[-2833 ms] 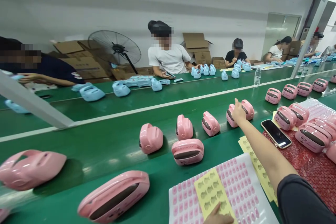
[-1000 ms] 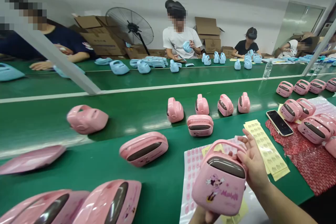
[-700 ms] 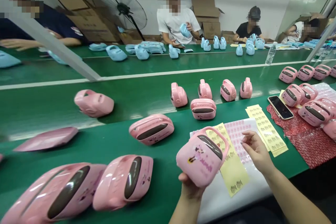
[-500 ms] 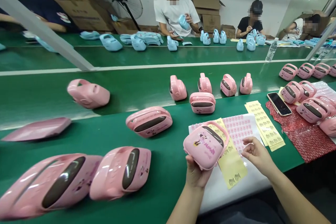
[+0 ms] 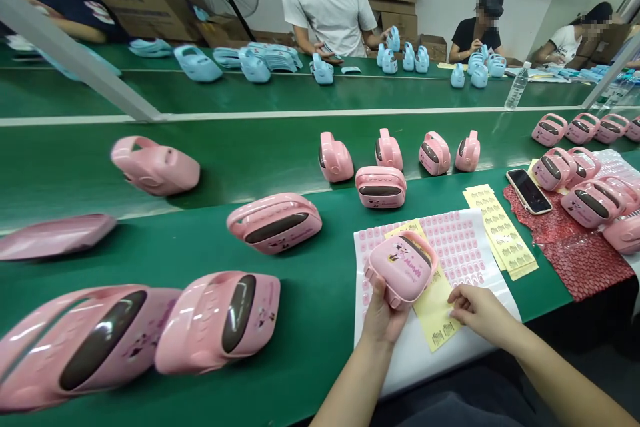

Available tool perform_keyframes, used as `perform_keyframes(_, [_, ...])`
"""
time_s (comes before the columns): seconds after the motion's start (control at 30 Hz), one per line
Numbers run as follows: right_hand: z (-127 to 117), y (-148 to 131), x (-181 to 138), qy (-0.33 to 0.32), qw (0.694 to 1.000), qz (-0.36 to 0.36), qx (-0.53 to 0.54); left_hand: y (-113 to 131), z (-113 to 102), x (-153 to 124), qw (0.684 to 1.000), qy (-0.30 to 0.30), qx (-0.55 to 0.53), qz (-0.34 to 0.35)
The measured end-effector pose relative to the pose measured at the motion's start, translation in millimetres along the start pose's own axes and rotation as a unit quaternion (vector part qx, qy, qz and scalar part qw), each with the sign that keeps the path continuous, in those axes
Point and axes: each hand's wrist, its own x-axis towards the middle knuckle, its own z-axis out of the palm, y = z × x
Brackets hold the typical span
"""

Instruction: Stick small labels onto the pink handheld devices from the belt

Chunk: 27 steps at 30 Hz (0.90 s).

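Observation:
A small pink plastic case (image 5: 403,268) with a carry handle, a dark window and a cartoon print is held by its lower end in my left hand (image 5: 384,313). It is tilted above a yellow sticker sheet (image 5: 437,320) and a white sheet of pink round stickers (image 5: 457,240). Just right of the yellow sheet's edge is my right hand (image 5: 477,313), its fingers curled and the thumb close to the index finger. Whether a sticker is between those fingertips I cannot make out. Both sheets lie at the green table's front edge.
Several pink cases stand left, including a large-looking one (image 5: 217,323), and beyond the sheets (image 5: 381,187). More yellow sheets (image 5: 500,227), a phone (image 5: 529,191) and red bubble wrap (image 5: 565,253) lie right. A water bottle (image 5: 517,87) and co-workers (image 5: 327,10) with blue cases are across.
My left hand has tilted the case and moved it slightly right over the yellow sheet. My right hand has come down and left, close to that sheet's edge. The view has shifted a little.

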Motion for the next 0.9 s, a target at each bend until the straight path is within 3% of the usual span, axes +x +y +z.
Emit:
perform_keyframes(0.13, [3.1, -5.4, 1.2, -0.006, 0.999, 0.019, -0.028, -0.6, 7.3, -3.7, 1.000, -0.010, 0.001, 0.012])
perform_keyframes(0.43, [14.2, -13.6, -3.5, 0.010, 0.968, -0.009, -0.249, -1.7, 22.6, -7.9, 1.000, -0.007, 0.001, 0.019])
perform_keyframes(0.6, [4.4, -12.7, -10.9, -0.057, 0.992, -0.016, -0.116, -3.9, 40.1, -12.4, 0.997, 0.061, 0.036, 0.031])
perform_keyframes(0.73, [-19.5, -16.0, -19.4, -0.147, 0.988, -0.022, 0.033, -4.0, 54.8, -15.4, 0.993, 0.101, 0.053, 0.041])
perform_keyframes(0.8, [-32.3, -22.2, -22.2, -0.166, 0.980, -0.043, 0.106, -2.2, 60.4, -16.6, 0.993, 0.095, 0.065, 0.028])
perform_keyframes(0.9, [-45.4, -38.8, -20.0, -0.143, 0.971, -0.075, 0.175, 2.6, 67.5, -19.5, 0.991, 0.066, 0.111, 0.035])
